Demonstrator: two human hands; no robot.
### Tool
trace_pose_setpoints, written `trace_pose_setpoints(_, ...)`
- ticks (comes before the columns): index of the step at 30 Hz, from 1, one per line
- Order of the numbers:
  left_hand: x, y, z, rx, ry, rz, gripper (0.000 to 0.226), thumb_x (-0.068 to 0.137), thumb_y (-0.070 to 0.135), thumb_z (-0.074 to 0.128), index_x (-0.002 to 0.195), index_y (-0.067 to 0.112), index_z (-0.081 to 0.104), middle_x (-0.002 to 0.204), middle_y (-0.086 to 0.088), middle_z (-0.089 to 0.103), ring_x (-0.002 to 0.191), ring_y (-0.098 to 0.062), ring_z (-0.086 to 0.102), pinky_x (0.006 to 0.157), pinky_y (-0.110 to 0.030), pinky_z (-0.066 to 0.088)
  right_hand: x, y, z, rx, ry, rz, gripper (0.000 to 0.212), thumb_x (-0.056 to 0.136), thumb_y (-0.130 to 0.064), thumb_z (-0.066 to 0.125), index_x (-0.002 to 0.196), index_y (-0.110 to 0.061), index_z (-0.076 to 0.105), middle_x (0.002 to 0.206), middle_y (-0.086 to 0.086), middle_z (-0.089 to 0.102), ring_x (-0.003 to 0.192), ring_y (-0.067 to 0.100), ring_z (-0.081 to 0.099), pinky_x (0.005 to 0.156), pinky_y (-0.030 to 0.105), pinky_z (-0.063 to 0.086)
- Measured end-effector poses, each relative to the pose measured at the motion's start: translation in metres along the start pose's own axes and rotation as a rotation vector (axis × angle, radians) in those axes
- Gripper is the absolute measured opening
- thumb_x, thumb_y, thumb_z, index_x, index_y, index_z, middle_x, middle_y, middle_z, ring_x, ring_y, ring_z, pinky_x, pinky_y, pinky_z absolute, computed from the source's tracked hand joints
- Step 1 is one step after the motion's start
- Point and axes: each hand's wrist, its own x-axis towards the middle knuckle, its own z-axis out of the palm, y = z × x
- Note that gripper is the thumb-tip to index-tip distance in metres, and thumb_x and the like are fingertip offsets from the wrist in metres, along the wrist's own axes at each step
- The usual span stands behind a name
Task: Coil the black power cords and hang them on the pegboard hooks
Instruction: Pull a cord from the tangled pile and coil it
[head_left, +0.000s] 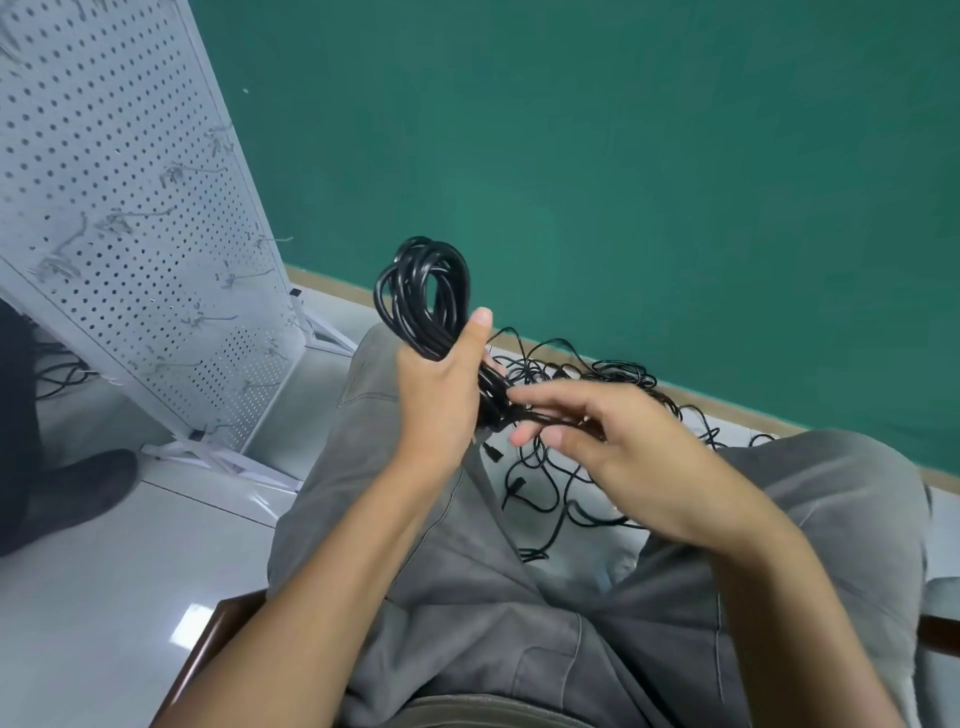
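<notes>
1. Grey trousers (467, 597) of the seated person fill the near foreground, with the brown chair edge (208, 639) showing at the lower left.
2. Far left, a dark shoe (78, 488) rests on the pale floor tiles (130, 597); behind it stands the white pegboard (130, 182), tilted in this wide view, its hooks (176, 174) apparently bare.
3. Centre-left, the left hand (441, 384) grips the coiled cord (423, 296) round its middle, fingers curled, thumb upright; the loops stand above the fist.
4. Right of it, the right hand (613, 436) has loosely bent fingers reaching to the bundle's lower end, where the cord's tail seems to pass between them; whether it truly pinches the tail I cannot tell.
5. Judged step: finishing or securing this coil, likely wrapping the tail round the bundle.
6. Next move calls for a tight left grip so the loops do not spring apart, then a reach left to a hook.
7. Further right, the tangled cords (587, 379) lie on the floor between the knees and the green wall (623, 156); a trailing tail could snag in them.
</notes>
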Motion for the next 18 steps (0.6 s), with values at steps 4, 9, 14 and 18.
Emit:
trace_pose_setpoints(4,-0.010,0.004,0.008,-0.004,-0.148,-0.066,0.030,0.092,0.032,0.072,0.066,0.020,0.061,0.062,-0.004,0.059,0.061,-0.021,0.055,0.065,-0.041,0.047,0.002,-0.010,-0.019,0.068,0.148,-0.034,0.026,0.089,-0.011,0.078,0.107,-0.027,0.069,0.085,-0.013,0.077,0.090,0.003,0.072,0.096,0.035,0.053)
trace_pose_setpoints(9,-0.033,0.017,0.023,-0.215,-0.308,-0.211,0.016,0.099,0.015,0.066,0.084,0.009,0.068,0.071,-0.007,0.064,0.064,-0.019,0.062,0.061,-0.032,0.055,0.009,-0.012,-0.028,0.077,0.435,-0.040,0.042,0.054,-0.028,0.099,0.081,-0.021,0.067,0.074,-0.005,0.073,0.070,0.011,0.067,0.073,0.024,0.055)
trace_pose_setpoints(14,-0.040,0.030,0.026,-0.305,-0.409,-0.322,0.024,0.089,0.031,0.068,0.074,0.012,0.062,0.056,-0.004,0.051,0.045,-0.017,0.052,0.042,-0.023,0.045,0.008,-0.003,-0.027,0.106,0.415,-0.043,0.026,0.068,-0.021,0.093,0.074,-0.014,0.069,0.066,-0.007,0.072,0.061,0.006,0.064,0.065,0.024,0.054)
trace_pose_setpoints(18,-0.040,0.034,0.024,-0.296,-0.443,-0.314,0.034,0.086,0.035,0.067,0.096,0.002,0.063,0.056,-0.004,0.048,0.047,-0.017,0.053,0.043,-0.022,0.044,0.005,0.006,-0.031,0.073,0.342,-0.046,0.009,0.088,-0.012,0.079,0.087,-0.019,0.075,0.083,-0.006,0.077,0.081,0.011,0.073,0.085,0.034,0.058)
